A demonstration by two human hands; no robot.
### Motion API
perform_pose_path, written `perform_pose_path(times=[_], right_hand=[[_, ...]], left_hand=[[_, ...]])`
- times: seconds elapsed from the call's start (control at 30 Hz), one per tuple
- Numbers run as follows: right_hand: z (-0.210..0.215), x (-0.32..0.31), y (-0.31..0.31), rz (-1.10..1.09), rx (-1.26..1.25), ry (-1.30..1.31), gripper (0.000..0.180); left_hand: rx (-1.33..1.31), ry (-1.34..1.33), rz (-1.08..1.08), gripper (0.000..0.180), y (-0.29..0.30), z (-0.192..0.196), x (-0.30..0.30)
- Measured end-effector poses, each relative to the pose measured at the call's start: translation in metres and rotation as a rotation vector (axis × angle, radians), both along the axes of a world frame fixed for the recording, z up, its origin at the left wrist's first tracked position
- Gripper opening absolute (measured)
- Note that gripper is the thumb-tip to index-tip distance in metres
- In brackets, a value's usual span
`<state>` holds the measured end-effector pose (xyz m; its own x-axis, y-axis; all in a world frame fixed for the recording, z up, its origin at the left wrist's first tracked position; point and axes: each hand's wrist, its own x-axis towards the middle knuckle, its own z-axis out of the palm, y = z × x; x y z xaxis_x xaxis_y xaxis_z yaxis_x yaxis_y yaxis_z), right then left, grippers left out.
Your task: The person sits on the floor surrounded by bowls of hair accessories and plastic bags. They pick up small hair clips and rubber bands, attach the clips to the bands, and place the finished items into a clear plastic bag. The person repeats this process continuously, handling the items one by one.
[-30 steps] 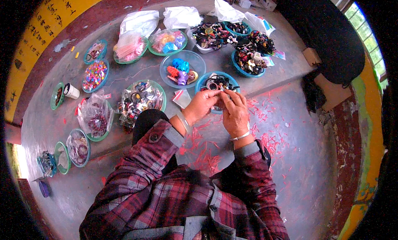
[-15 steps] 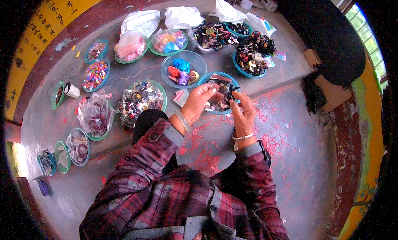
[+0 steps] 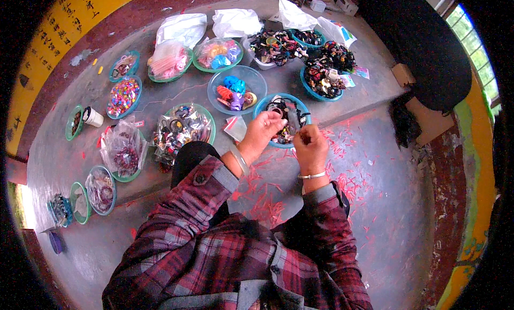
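Over the near edge of a blue basin [image 3: 307,108] of dark hair ties and small ornaments, both of my hands are raised close together. My left hand [image 3: 262,134] has thumb and fingertips pinched together; whatever lies between them is too small to name. Just to its right, my right hand [image 3: 311,148] is closed, with the fingers curled in and their tips hidden. A small clear plastic bag with a red strip [image 3: 235,128] lies left of my left hand. Beyond the hands, a clear bluish bowl [image 3: 218,101] holds blue, red and purple plastic pieces.
Around stand a green basin [image 3: 211,132] of bagged trinkets, a basin of colourful beads [image 3: 123,96], basins of pink packets [image 3: 168,65], and heaps of dark hair ties [image 3: 276,47]. White bags [image 3: 235,22] lie at the back. Red scraps [image 3: 265,203] litter the floor before me.
My right hand has turned and curled its fingers, moving slightly down and away from the dark strand it was at. My left hand has shifted slightly right and down.
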<state>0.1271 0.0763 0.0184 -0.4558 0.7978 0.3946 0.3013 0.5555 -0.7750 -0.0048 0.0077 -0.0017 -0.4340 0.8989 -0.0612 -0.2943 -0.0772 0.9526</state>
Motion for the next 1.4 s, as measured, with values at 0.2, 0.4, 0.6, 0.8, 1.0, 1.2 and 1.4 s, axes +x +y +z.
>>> perform_pose_path(times=[0.2,0.4,0.6,0.8,1.0,1.2,1.4], right_hand=[[0.005,-0.003,-0.012,0.093,0.342,-0.280,0.018],[0.004,-0.001,-0.005,0.122,0.015,-0.044,0.023],[-0.005,0.009,0.019,0.143,-0.777,0.285,0.017],[0.001,0.008,0.014,0.202,-0.888,0.281,0.010],[-0.006,0.009,0.015,0.172,-0.817,0.183,0.013],[0.004,0.011,0.014,-0.045,-0.188,0.004,0.015],[0.016,0.005,0.001,0.083,0.332,-0.011,0.018]], left_hand=[[0.088,-0.250,-0.259,0.023,-0.001,0.001,0.013],[-0.021,-0.183,-0.169,0.023,0.000,-0.012,-0.002],[-0.047,-0.230,-0.176,0.023,-0.005,0.016,0.001],[-0.091,-0.312,-0.147,0.021,-0.002,0.008,-0.001],[-0.095,-0.403,-0.192,0.019,-0.001,0.006,0.000],[-0.076,-0.374,-0.161,0.021,-0.001,-0.001,-0.003],[-0.093,-0.292,-0.212,0.018,0.003,-0.010,0.002]])
